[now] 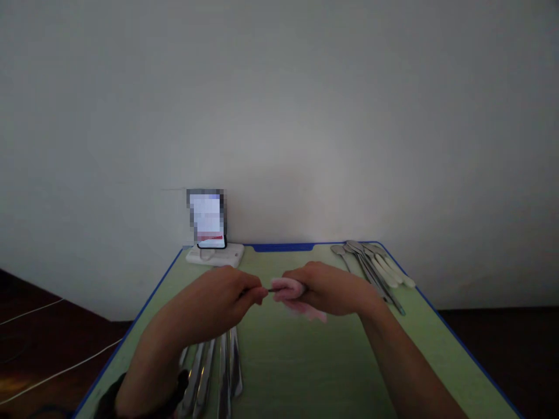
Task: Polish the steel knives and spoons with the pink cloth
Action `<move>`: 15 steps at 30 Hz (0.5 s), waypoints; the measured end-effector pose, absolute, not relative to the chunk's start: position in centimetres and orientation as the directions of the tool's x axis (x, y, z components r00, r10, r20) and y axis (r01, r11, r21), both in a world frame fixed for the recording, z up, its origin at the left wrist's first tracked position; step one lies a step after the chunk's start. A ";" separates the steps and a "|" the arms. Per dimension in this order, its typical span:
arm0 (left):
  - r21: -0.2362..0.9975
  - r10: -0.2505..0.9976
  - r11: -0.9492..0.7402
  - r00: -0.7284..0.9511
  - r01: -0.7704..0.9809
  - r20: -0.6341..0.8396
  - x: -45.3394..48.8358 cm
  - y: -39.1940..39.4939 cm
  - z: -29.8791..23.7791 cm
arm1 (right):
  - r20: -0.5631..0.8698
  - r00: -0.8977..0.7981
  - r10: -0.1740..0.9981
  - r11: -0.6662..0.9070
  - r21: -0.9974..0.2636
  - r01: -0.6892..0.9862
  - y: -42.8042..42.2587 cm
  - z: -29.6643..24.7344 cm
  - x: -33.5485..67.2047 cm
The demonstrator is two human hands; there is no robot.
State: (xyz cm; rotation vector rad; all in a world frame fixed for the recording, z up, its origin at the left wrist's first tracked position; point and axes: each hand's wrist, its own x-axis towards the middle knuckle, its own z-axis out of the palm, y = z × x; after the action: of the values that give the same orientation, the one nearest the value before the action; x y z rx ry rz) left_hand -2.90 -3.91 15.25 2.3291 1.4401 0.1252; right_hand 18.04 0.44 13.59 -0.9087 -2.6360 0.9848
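Bare forearms, dark band [112, 394] on left arm [174, 331], perhaps a strap

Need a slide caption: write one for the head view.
Left hand pinches a thin utensil; right hand grips pink cloth around it.

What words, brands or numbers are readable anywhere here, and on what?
None can be read.
Phone screen: blurred into blocks, unreadable.
White stand under it: no mark shows.
Spoons, the held utensil and pink cloth: too dim and small to show any stamp or label.
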 end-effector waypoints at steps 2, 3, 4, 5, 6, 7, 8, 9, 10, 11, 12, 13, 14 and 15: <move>0.413 0.882 -0.383 0.459 0.826 -0.102 -3.4 -3.9 15.5 | 0.079 -0.802 0.591 0.596 -0.714 0.368 0.6 13.9 18.1; 0.439 0.885 -0.382 0.459 0.813 -0.081 -3.6 -3.8 15.6 | 0.135 -0.789 0.599 0.578 -0.755 0.309 0.7 14.0 18.2; 0.466 0.886 -0.385 0.460 0.797 -0.054 -3.8 -3.7 15.7 | 0.180 -0.763 0.620 0.549 -0.795 0.259 0.9 14.0 18.3; 0.491 0.888 -0.390 0.459 0.779 -0.024 -3.9 -3.5 15.7 | 0.218 -0.723 0.655 0.514 -0.831 0.215 1.1 13.9 18.3; 0.510 0.889 -0.397 0.457 0.763 0.007 -3.8 -3.3 15.5 | 0.253 -0.668 0.700 0.479 -0.860 0.175 1.4 13.5 18.3; 0.512 0.894 -0.400 0.446 0.760 0.036 -3.7 -3.1 15.2 | 0.284 -0.606 0.743 0.448 -0.884 0.136 1.6 12.9 18.1; 0.503 0.903 -0.396 0.425 0.769 0.061 -3.4 -2.8 14.8 | 0.325 -0.521 0.790 0.423 -0.903 0.077 1.9 12.0 17.8; 0.486 0.912 -0.390 0.401 0.782 0.086 -3.0 -2.6 14.4 | 0.337 -0.438 0.833 0.384 -0.923 0.021 2.1 11.1 17.4; 0.469 0.920 -0.380 0.377 0.797 0.105 -2.5 -2.4 13.9 | 0.306 -0.377 0.874 0.313 -0.949 -0.045 2.2 10.1 16.9; 0.452 0.929 -0.364 0.354 0.814 0.112 -1.8 -2.2 13.4 | 0.262 -0.277 0.924 0.230 -0.962 -0.145 2.3 9.1 16.2; 0.430 0.935 -0.353 0.328 0.831 0.134 -1.1 -2.1 13.0 | 0.204 -0.166 0.965 0.158 -0.954 -0.254 2.3 8.2 15.6; 0.396 0.943 -0.333 0.296 0.856 0.153 -0.4 -2.1 12.7 | 0.148 -0.073 0.986 0.114 -0.931 -0.346 2.3 7.5 14.9; 0.357 0.949 -0.310 0.266 0.881 0.168 0.3 -2.1 12.3 | 0.098 -0.011 0.995 0.084 -0.902 -0.422 2.1 7.1 14.3; 0.324 0.956 -0.283 0.236 0.903 0.177 1.0 -2.2 12.1 | 0.070 0.031 0.997 0.076 -0.872 -0.483 2.0 6.8 13.8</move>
State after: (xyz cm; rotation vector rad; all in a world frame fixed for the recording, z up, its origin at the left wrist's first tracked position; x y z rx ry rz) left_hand 1.01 -2.16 12.08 2.3441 1.7798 0.5138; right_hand 13.75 2.00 6.79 -0.7855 -0.8582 1.3430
